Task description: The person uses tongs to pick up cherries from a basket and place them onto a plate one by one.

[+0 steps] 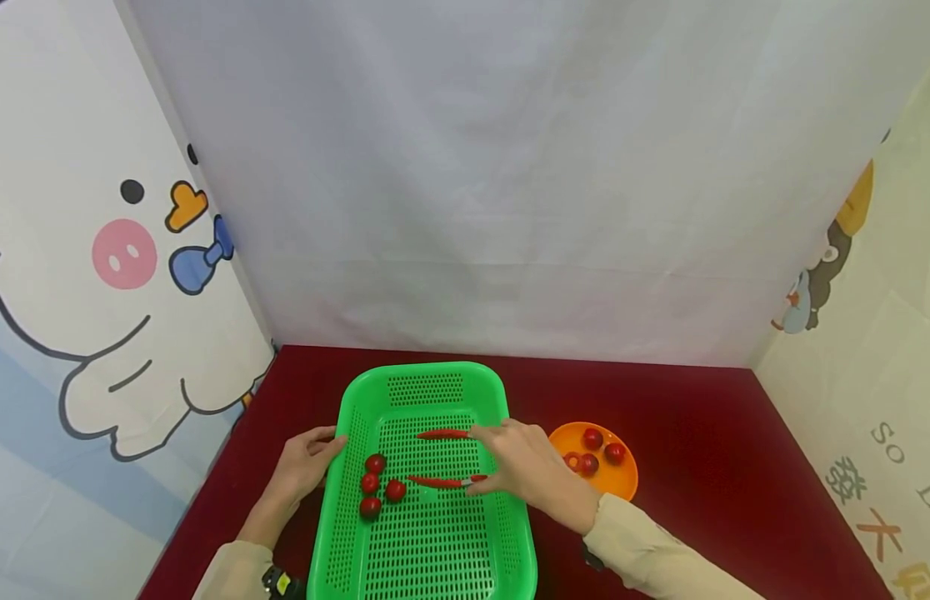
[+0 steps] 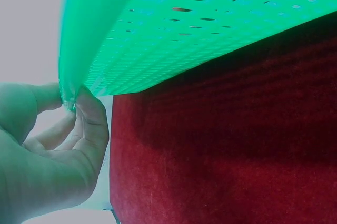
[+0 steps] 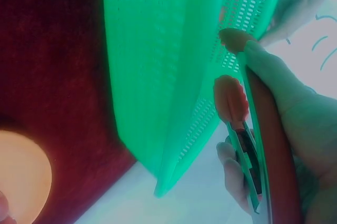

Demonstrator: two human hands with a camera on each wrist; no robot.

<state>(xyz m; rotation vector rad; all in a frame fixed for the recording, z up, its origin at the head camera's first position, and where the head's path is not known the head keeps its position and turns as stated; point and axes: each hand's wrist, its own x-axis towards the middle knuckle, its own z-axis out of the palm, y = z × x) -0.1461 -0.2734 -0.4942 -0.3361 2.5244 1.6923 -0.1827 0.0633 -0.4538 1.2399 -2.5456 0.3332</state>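
My left hand pinches the left rim of a green perforated plastic basket between thumb and fingers, also plain in the left wrist view. My right hand holds red tongs above the basket's right half. The two red-tipped arms of the tongs are spread apart with nothing between them. Several small round red fruits, like cherry tomatoes, lie in the left part of the basket. More red fruits sit on an orange plate right of the basket, partly behind the right hand.
A dark red cloth covers the table under the basket and plate. A pale curtain hangs behind the table's far edge. Printed cartoon sheets hang at the left and right sides.
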